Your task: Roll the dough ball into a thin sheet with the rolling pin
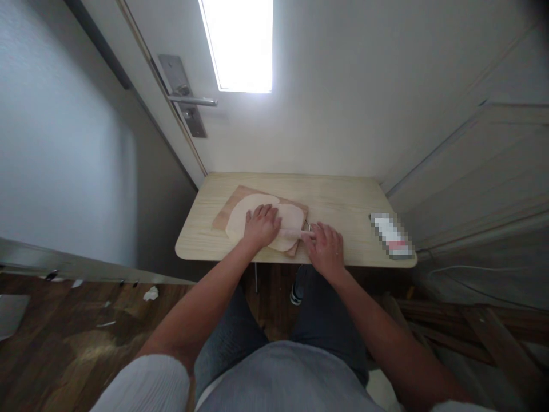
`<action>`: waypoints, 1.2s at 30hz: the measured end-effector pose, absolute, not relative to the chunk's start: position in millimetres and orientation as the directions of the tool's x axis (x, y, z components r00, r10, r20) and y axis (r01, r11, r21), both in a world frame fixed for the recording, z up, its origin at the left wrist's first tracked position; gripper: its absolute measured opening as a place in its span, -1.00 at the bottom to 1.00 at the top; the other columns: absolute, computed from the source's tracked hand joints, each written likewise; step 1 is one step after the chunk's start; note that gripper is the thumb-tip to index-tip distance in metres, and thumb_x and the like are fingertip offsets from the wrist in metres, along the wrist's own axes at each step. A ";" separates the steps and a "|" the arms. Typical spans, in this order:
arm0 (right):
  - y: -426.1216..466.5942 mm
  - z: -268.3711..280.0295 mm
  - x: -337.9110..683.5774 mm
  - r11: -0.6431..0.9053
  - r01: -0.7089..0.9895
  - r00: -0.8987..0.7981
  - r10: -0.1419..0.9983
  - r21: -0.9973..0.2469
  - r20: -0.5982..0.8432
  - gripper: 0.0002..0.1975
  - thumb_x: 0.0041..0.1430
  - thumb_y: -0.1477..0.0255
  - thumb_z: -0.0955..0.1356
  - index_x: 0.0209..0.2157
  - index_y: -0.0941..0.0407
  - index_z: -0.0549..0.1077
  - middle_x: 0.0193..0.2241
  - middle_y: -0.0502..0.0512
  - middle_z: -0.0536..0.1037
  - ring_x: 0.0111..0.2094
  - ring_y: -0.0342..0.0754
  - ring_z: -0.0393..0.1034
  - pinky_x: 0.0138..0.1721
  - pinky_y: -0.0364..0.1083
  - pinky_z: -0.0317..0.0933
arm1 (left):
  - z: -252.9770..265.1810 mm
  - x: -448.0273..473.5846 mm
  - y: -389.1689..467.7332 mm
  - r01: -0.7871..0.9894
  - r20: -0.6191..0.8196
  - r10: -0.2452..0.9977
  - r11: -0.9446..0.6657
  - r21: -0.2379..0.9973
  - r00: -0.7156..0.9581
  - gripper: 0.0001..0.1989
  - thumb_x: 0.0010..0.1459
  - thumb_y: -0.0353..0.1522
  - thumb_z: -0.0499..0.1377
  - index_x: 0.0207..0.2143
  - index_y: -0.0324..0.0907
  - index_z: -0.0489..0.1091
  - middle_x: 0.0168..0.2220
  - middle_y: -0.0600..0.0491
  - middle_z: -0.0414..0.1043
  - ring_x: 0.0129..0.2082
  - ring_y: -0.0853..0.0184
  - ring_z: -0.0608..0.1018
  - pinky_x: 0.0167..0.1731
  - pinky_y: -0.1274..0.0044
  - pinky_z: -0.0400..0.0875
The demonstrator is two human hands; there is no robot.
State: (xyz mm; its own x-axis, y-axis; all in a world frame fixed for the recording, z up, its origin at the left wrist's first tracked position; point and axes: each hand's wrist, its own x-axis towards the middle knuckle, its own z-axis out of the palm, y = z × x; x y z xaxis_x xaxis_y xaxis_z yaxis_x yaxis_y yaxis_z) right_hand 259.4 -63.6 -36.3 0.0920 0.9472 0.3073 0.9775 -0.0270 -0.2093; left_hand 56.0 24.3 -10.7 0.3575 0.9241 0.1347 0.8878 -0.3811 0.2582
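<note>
A wide, thin sheet of pale dough [240, 216] with a rounded, two-lobed outline covers most of a wooden board [227, 213], which lies slantwise on the table. My left hand [261, 224] rests palm down on the middle of the dough, fingers spread. At the board's right edge, my right hand [325, 245] is closed around the end of a slim pale stick-like tool [295, 232]. The tool runs left over the dough toward my left hand; its far end is hard to tell from the dough. A thin metal loop shows beside my right fingers.
The light wood table [343, 194] stands against a door with a lever handle [193, 100]. A blurred-out phone-like object [391, 234] lies at the table's right end. Wooden beams [454, 320] are low on the right, and crumpled paper [150, 293] is on the floor at left.
</note>
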 end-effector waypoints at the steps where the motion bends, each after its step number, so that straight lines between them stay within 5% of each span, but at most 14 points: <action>1: -67.4 -36.6 258.4 -0.023 0.976 0.091 0.947 -0.216 0.307 -0.48 0.40 0.10 0.18 0.16 0.13 0.42 0.19 0.27 0.42 0.19 0.17 0.18 0.19 0.11 -0.05 | -10.3 55.1 23.6 0.884 0.125 0.922 -0.388 0.262 0.367 -0.56 0.40 -0.17 -0.12 0.22 -0.01 0.30 0.34 -0.02 0.24 0.34 0.08 0.22 0.26 -0.02 0.11; 13: -71.1 -32.2 248.9 -0.087 0.959 0.167 0.942 -0.268 0.291 -0.47 0.38 0.07 0.19 0.14 0.14 0.42 0.15 0.30 0.46 0.16 0.18 0.22 0.18 0.13 -0.04 | -8.0 50.2 -6.4 0.904 0.267 0.920 -0.353 0.242 0.288 -0.55 0.44 -0.18 -0.17 0.15 -0.10 0.37 0.24 -0.08 0.38 0.27 0.11 0.32 0.33 0.02 -0.04; 20: -63.4 -32.7 245.4 -0.108 0.967 0.176 0.938 -0.232 0.297 -0.48 0.39 0.09 0.18 0.15 0.13 0.42 0.19 0.31 0.42 0.19 0.24 0.16 0.19 0.22 -0.08 | -9.9 50.2 0.5 0.917 0.202 0.941 -0.316 0.243 0.270 -0.48 0.42 -0.11 -0.19 0.30 0.00 0.23 0.37 0.01 0.19 0.39 0.07 0.16 0.33 0.00 -0.03; 36: 3.3 -26.9 254.2 -0.146 0.970 0.200 0.933 -0.192 0.301 -0.50 0.41 0.13 0.14 0.11 0.11 0.47 0.14 0.26 0.48 0.17 0.26 0.16 0.20 0.28 -0.18 | -11.6 60.9 71.2 0.902 0.111 0.942 -0.336 0.270 0.318 -0.45 0.42 -0.10 -0.25 0.28 -0.02 0.24 0.36 -0.06 0.19 0.36 0.01 0.18 0.27 -0.11 0.02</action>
